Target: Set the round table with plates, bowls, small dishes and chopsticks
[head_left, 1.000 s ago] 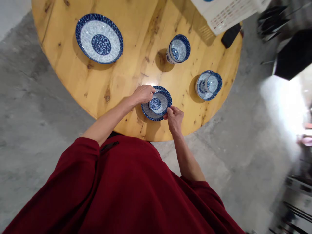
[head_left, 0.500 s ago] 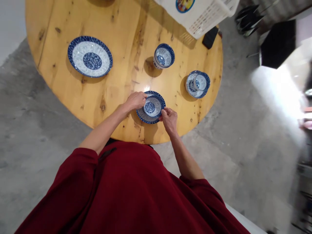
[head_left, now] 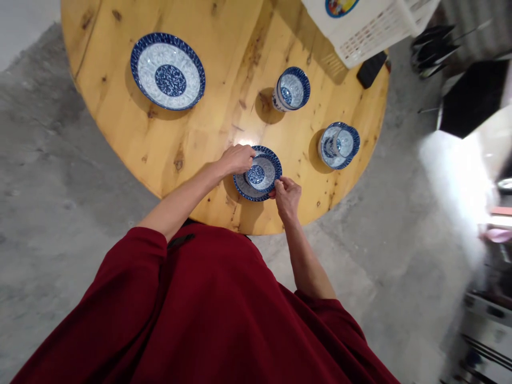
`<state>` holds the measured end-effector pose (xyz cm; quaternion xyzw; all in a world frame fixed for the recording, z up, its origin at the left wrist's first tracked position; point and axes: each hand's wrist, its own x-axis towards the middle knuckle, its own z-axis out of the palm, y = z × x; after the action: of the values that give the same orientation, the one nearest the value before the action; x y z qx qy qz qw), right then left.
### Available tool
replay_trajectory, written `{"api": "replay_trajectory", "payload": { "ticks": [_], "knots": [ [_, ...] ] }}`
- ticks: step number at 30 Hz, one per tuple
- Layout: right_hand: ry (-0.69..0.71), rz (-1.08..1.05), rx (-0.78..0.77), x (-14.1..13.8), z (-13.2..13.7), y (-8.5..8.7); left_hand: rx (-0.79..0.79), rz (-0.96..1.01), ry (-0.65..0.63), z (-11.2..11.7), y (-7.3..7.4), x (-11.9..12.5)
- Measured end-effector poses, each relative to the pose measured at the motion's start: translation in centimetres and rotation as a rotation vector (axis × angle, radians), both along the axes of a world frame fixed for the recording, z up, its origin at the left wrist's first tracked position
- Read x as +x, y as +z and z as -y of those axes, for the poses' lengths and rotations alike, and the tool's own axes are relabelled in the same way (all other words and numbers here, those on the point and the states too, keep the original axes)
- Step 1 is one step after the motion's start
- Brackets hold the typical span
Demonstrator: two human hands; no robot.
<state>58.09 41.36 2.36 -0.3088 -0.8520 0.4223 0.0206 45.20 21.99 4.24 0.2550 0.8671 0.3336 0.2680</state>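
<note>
A small blue-and-white bowl (head_left: pixel 261 173) sits on a matching saucer (head_left: pixel 245 190) near the front edge of a round wooden table (head_left: pixel 216 133). My left hand (head_left: pixel 237 158) curls over the bowl's left rim and grips it. Fingers of my right hand (head_left: pixel 286 193) pinch the rim on the bowl's right side. Both arms reach out from red sleeves.
A large blue-and-white plate (head_left: pixel 168 71) lies at the table's far left. One bowl (head_left: pixel 292 88) stands behind the held one, and a stacked pair of bowls (head_left: pixel 339 145) sits to the right. A white basket (head_left: pixel 368 18) and a black object (head_left: pixel 372 69) occupy the far right edge. Concrete floor surrounds the table.
My hands stay on the bowl and saucer in the same grip. Only the camera view has shifted slightly.
</note>
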Motion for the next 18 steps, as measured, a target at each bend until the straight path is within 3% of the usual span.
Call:
{"api": "replay_trajectory", "payload": {
  "ticks": [18],
  "knots": [
    [0.014,0.008,0.015,-0.01,-0.26,-0.20,0.025,0.010,0.029,-0.48,-0.60,-0.20]
  ]
}}
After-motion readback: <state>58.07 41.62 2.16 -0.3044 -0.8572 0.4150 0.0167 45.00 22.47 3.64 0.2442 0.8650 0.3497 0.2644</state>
